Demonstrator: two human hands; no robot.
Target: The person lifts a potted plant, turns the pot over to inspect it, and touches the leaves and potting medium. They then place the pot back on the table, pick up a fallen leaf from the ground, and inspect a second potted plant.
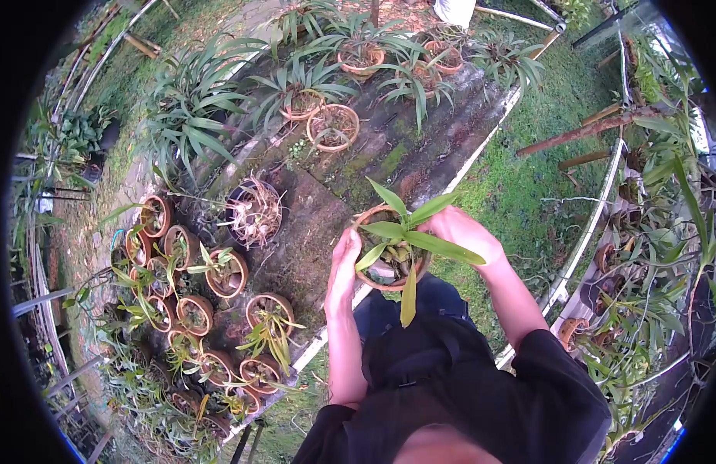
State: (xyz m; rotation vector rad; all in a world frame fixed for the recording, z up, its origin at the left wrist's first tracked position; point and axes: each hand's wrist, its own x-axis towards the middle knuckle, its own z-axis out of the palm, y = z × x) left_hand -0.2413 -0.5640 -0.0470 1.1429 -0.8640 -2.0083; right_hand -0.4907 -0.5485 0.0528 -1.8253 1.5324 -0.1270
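A round clay pot [421, 267] holds a plant [406, 230] with long green leaves, one of them yellowish and hanging over the rim toward my body. My left hand [345, 267] presses against the pot's left side. On the upper right, my right hand [460, 232] grips the rim, its fingers partly hidden by leaves. Both hands hold the pot in front of my waist, at the near edge of a weathered table [311, 193]. Left of the pot, a dark pot [254, 213] full of pale, dry roots or bulbs rests on the table.
Several clay pots [226, 273] with small plants crowd the table's left end. Toward the far end are an empty-looking clay pot [333, 127] and leafy potted plants [361, 56]. Hanging or shelved plants [605, 298] line the right side, beside a wooden pole [574, 133].
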